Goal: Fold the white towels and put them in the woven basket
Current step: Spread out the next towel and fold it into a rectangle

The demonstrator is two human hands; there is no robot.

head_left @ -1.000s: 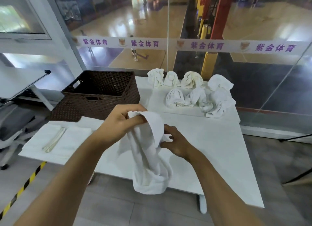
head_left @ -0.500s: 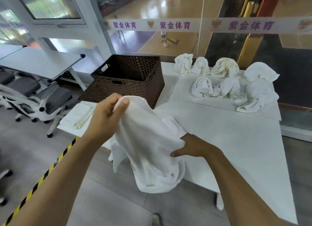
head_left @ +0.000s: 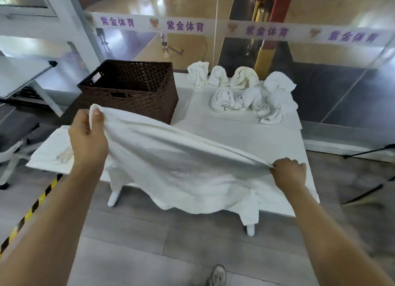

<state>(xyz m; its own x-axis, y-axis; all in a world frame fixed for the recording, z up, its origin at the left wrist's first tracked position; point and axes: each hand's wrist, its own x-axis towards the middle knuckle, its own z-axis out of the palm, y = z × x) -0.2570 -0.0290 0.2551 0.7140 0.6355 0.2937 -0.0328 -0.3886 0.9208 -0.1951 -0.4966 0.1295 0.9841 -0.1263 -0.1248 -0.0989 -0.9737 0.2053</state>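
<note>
A white towel (head_left: 181, 170) is stretched wide in the air over the near edge of the white table (head_left: 245, 136). My left hand (head_left: 86, 138) pinches its upper left corner, raised in front of the basket. My right hand (head_left: 288, 173) grips the opposite corner, lower and to the right. The towel's bottom edge sags below the table edge. The dark brown woven basket (head_left: 132, 97) stands on the table's far left, and its inside looks empty. Several crumpled white towels (head_left: 245, 93) lie piled at the far right of the table.
A glass wall with a purple-lettered strip (head_left: 213, 28) runs behind the table. A desk and grey office chair (head_left: 12, 125) stand to the left. Yellow-black floor tape (head_left: 32, 208) runs at the lower left. A small pale object (head_left: 64, 155) lies on the table's left end.
The towel hung bunched between my hands before; my hands have moved apart, left up and right outward, and it is now spread wide.
</note>
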